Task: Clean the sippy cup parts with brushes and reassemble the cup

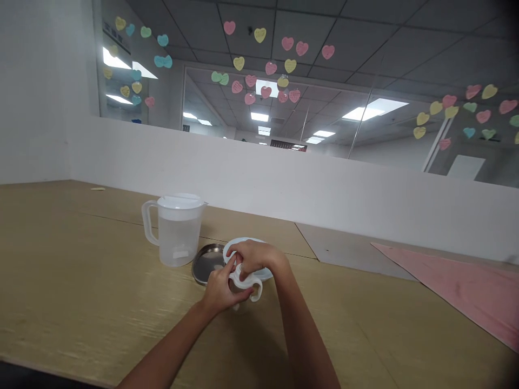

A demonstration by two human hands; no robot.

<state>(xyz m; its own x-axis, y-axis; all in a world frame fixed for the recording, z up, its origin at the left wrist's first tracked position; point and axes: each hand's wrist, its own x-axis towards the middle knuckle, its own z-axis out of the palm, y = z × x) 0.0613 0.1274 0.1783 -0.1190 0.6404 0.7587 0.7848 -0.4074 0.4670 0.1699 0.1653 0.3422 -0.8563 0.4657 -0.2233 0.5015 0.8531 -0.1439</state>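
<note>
A small white piece with a curled, handle-like arm [257, 290] is between my two hands, low over the table; much of it is covered by fingers, and I cannot tell its exact kind. My left hand [222, 289] grips it from the left, thumb along the near side. From above, my right hand [253, 256] reaches down with bent fingers on its top. Just behind the hands lie a pale round plate [265, 273] and a shallow metal tray [207, 263], both partly hidden.
Left of the tray stands a translucent lidded pitcher [179, 237] with its handle to the left. A pink cloth [466, 275] lies at the right. The wooden table [101, 286] ends at a white wall [259, 178] under a window with heart-shaped notes.
</note>
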